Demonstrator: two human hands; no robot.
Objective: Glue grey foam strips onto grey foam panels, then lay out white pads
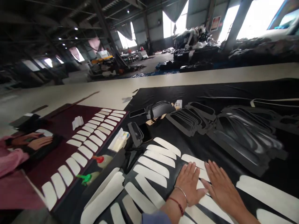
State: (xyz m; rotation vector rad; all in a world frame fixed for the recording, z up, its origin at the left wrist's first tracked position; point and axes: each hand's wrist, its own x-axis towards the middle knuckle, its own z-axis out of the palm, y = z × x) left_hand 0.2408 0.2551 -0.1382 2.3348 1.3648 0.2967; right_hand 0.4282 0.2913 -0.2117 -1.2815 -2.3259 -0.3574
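Note:
Both of my hands lie flat, side by side, on white rounded strips spread over a black sheet. My left hand (pixel 189 184), with a bracelet and a red cord at the wrist, has its fingers stretched out. Just to its right, my right hand (pixel 218 186) rests palm down with its fingers extended too. Beneath and between them shows a white strip (pixel 195 161). More white strips (pixel 153 167) fan out on the black sheet (pixel 163 132) to the left, and a larger white piece (pixel 268 189) lies to the right.
Dark frame-shaped pieces (pixel 245 133) are heaped at the right. Two bottles, one with a red nozzle (pixel 100 159) and one with a green nozzle (pixel 86 178), stand left of a stacked white piece (pixel 105 196). At the far left, a person's hands (pixel 39 141) work over maroon material (pixel 63 119).

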